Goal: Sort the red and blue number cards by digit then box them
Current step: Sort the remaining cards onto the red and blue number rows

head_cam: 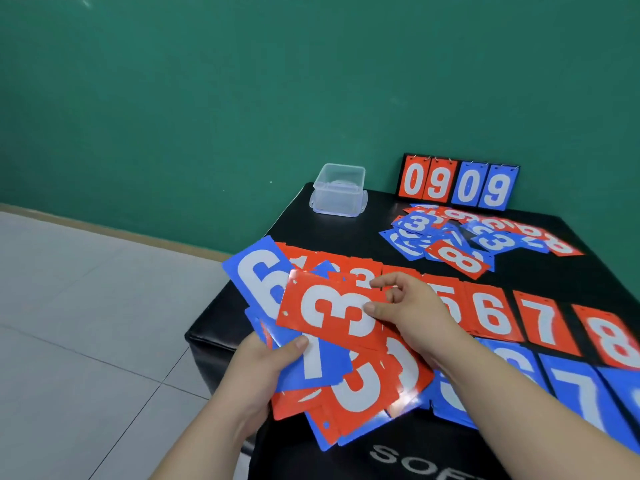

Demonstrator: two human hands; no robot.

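At lower centre, the red 3 card (325, 308), judged light and slick, is pinched edgewise by the right hand (412, 317), the fanned stack (356, 389) gripped by the left hand (263, 368).

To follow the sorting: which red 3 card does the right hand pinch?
The upper red 3 card, its right edge pinched by the right hand. The lower red 3 card lies in the fan the left hand grips.

Red 3 card (329, 310) in right hand (412, 313), fanned cards (360, 386) in left hand (266, 368)
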